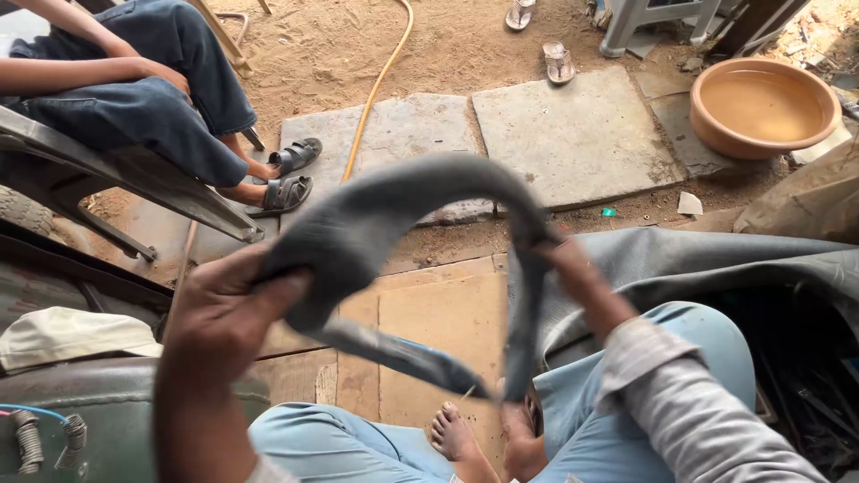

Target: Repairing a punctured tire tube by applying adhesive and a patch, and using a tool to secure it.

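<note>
Left hand [224, 313] clamped on the wide end of the grey inner tube [403, 192], which arches over to the right hand [559, 255] gripping its narrower run; looks like mid-inspection, next move likely feeding more tube through both hands.

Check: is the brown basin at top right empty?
No, the brown basin holds murky water nearly to its rim, standing on the ground beside the stone slabs.
</note>
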